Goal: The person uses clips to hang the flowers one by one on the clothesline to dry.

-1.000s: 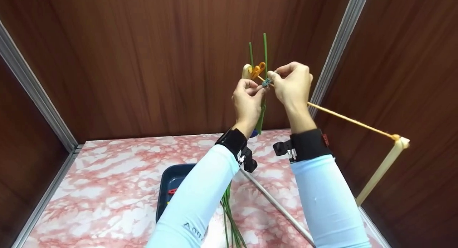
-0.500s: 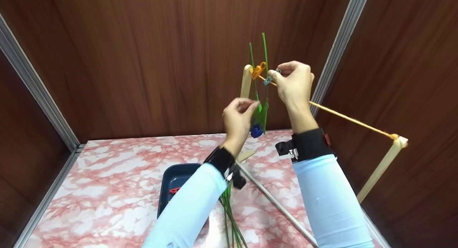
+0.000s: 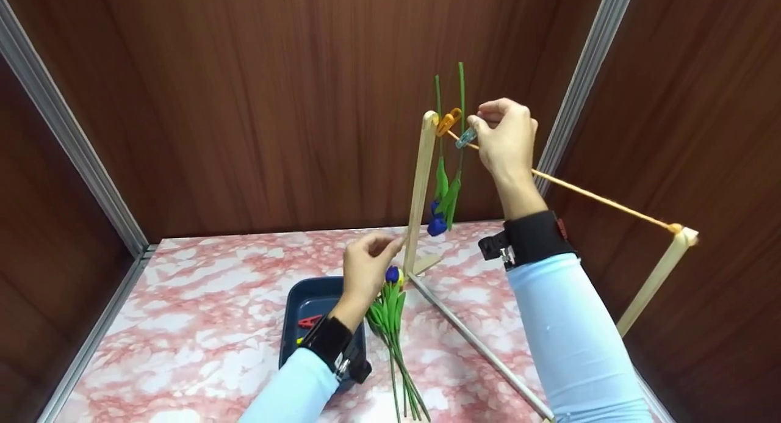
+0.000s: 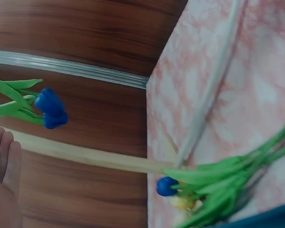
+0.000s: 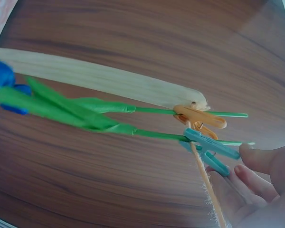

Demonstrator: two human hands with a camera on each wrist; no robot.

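My right hand [image 3: 507, 139] pinches the handle ends of a light blue clothespin [image 5: 213, 144], thumb on one arm and fingers at the other. The clothespin sits on an orange cord [image 5: 205, 183], at the green stem of an upside-down artificial tulip [image 5: 156, 135]. Beside it an orange clothespin [image 5: 199, 117] holds a second tulip stem [image 5: 153, 110] on the cord. Both hang with leaves and blue blooms [image 4: 50, 107] downward. My left hand [image 3: 365, 269] holds nothing, its fingers loosely bent, over the table between the blue tray and the wooden post.
A wooden post [image 3: 420, 191] and another post [image 3: 656, 279] carry the cord; a pale bar [image 3: 482, 350] runs along the table. More tulips [image 3: 390, 313] lie beside a dark blue tray [image 3: 293, 307] with a red clothespin [image 3: 309, 321]. Brown panels stand behind and at the sides.
My left hand has let go near the light blue clothespin and moved down and left toward the tray. My right hand stays at the clothespin. The hanging tulips are now more visible.
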